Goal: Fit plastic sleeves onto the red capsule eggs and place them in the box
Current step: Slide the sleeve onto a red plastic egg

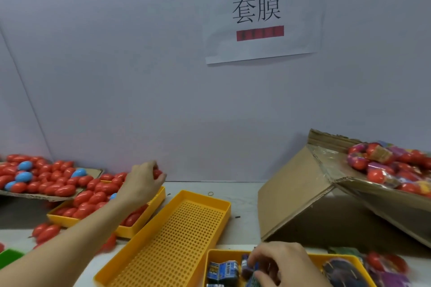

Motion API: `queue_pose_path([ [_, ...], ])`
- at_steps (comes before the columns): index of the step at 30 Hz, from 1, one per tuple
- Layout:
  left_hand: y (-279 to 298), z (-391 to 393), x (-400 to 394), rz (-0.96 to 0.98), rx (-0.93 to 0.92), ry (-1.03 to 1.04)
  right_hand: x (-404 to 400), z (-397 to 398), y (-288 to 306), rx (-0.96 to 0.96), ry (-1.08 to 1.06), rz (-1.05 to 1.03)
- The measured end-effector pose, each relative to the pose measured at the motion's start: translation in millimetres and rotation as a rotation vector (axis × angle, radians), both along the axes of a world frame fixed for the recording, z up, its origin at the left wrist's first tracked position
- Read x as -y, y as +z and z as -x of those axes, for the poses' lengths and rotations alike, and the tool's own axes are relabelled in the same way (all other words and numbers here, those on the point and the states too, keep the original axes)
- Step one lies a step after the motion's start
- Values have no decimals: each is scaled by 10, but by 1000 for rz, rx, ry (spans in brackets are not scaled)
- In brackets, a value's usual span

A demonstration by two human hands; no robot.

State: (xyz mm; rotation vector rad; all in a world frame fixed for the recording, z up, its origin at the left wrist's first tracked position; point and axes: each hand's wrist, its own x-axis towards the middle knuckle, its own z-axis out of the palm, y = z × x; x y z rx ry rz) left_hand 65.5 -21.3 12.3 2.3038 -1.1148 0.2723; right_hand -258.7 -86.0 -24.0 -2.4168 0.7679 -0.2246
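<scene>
Left hand (142, 182) curled round an egg (157, 173); right hand (283, 263) pinching a sleeve (253, 274). Risked nudging heaped eggs off tray (152, 211).

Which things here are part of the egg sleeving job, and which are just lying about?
Job: red eggs, egg pinched in left hand, sleeves under right hand, cardboard box.
Lying about: empty perforated tray, blue eggs, rubber band, wall sign.

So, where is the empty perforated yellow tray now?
In the head view, the perforated tray lies centre-bottom, between the egg-filled yellow tray and the cardboard box.
</scene>
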Motion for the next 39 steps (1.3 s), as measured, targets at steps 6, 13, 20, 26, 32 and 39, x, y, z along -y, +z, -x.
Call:
queue_pose_path([
  [6,337,1189,-37,271,-212,-162,-60,36,26,33,-58,22],
  [13,62,2257,-333,507,-623,-326,-152,131,-11,57,-111,65],
  [20,-271,2044,-431,401,-674,-291,-99,126,-89,68,-153,116],
  [26,-343,1914,-344,375,-694,-282,-99,162,-70,55,-186,113],
  [32,-404,1978,-311,306,-648,-334,-156,137,-64,-13,-192,128],
  [39,-424,1984,-298,264,-626,-374,-50,170,-86,118,-165,70],
])
